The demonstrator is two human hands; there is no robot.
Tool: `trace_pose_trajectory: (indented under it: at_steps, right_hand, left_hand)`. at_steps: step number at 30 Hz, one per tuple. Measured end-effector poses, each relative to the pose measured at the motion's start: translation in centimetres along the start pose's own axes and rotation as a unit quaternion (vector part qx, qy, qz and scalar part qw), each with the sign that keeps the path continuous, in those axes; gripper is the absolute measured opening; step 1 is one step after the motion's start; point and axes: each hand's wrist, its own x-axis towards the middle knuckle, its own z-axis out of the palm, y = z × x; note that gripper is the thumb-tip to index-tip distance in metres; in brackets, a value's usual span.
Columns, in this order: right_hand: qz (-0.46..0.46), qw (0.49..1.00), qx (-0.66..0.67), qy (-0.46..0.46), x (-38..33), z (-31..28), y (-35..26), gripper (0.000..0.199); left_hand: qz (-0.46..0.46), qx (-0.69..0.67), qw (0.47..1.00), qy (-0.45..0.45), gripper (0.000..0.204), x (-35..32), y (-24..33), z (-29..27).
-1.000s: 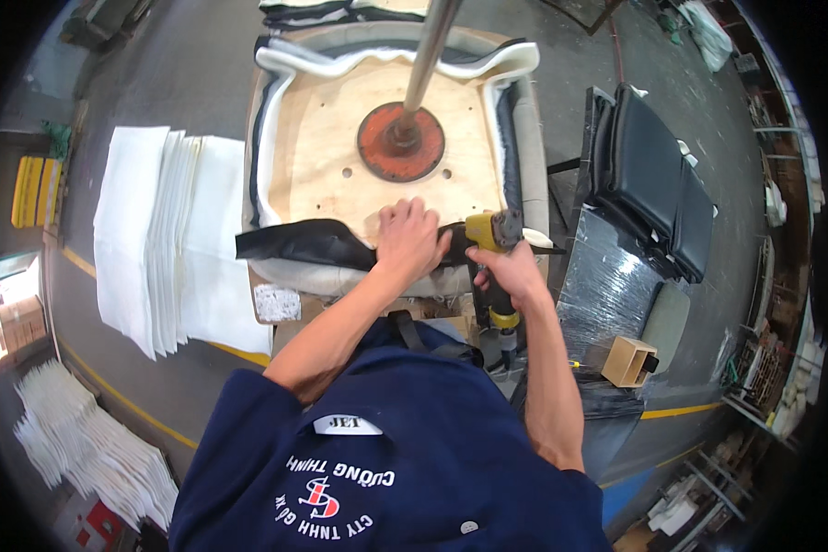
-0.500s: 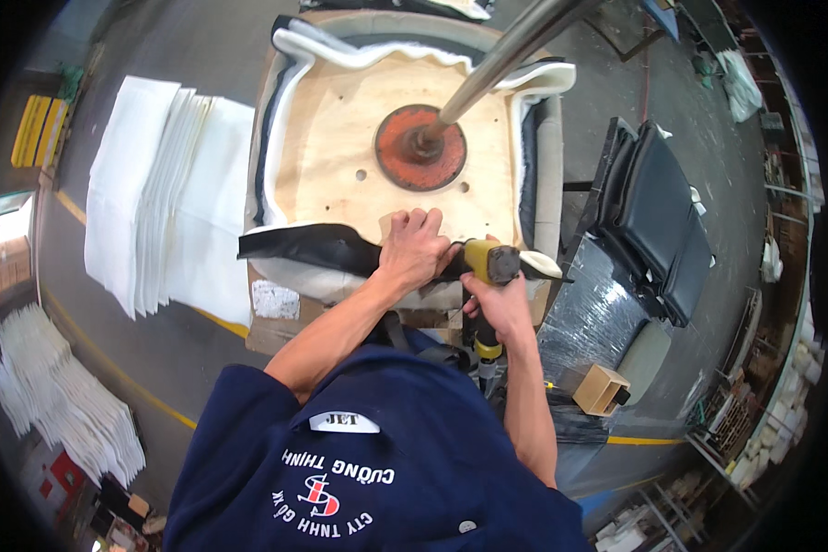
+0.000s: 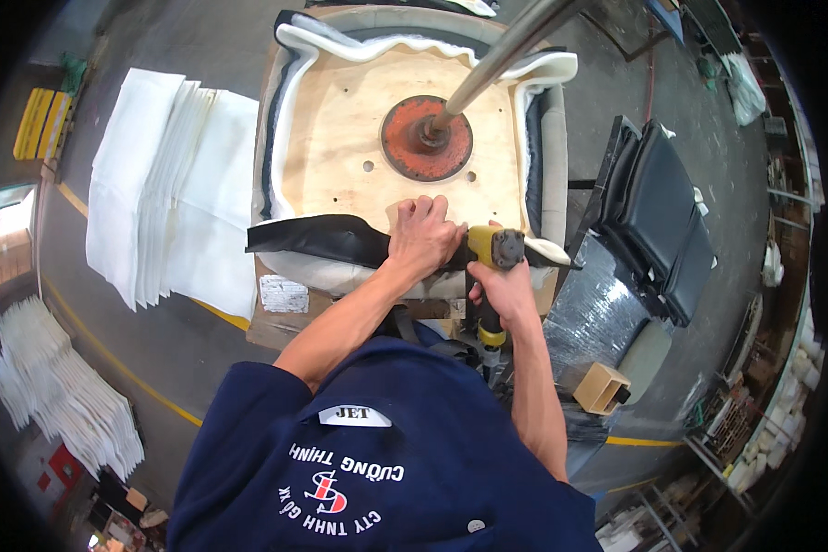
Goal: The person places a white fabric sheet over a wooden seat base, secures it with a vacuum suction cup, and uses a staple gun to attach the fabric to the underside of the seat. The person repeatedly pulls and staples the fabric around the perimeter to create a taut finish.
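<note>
Before me lies a plywood seat panel [image 3: 331, 138], edged with white padding [image 3: 281, 120] and black cover material [image 3: 313, 241]. My left hand [image 3: 425, 237] is closed on the near edge of the black cover, its curled fingers pressing it over onto the wood. Just right of it, my right hand [image 3: 506, 290] grips a yellow and black staple gun [image 3: 495, 247], whose nose points at the folded edge beside my left fingers. A round red plate [image 3: 405, 152] at the end of a metal rod [image 3: 511, 51] presses on the middle of the panel.
White padding sheets [image 3: 138, 184] are stacked at the left, with another pile [image 3: 60, 386] nearer. On the right, black cushions [image 3: 658, 212] lie on a plastic-wrapped surface [image 3: 584, 308], near a small wooden box [image 3: 601, 388]. The rod slants up to the right over the panel.
Both hands and the staple gun have shifted slightly to the right along the near edge. The left hand still presses the black cover.
</note>
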Motion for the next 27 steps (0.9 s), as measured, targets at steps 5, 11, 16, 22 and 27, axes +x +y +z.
trace_pose_trajectory:
  at_steps: [5,11,16,22,27]
  right_hand:
    - [-0.005,1.000,-0.006,-0.012,0.4,-1.2,0.0,0.074]
    - [-0.020,0.998,0.067,-0.001,-1.7,-3.2,3.6,0.078]
    - [-0.035,0.996,0.081,-0.027,-1.2,-2.7,3.4,0.080]
    - [0.005,0.999,0.039,-0.022,-0.2,-1.3,0.7,0.079]
    - [0.008,1.000,-0.006,-0.008,0.5,-0.6,-0.3,0.077]
  left_hand:
    - [-0.014,0.001,1.000,-0.001,0.033,0.7,0.8,0.3]
    - [-0.045,0.079,0.987,-0.133,0.042,-0.6,1.7,-2.7]
    - [0.016,-0.003,0.998,-0.058,0.037,-0.5,0.0,-1.6]
    - [0.002,-0.019,1.000,-0.018,0.032,-0.5,-0.4,-0.6]
    - [-0.022,-0.022,0.999,0.018,0.030,-0.2,0.0,-0.2]
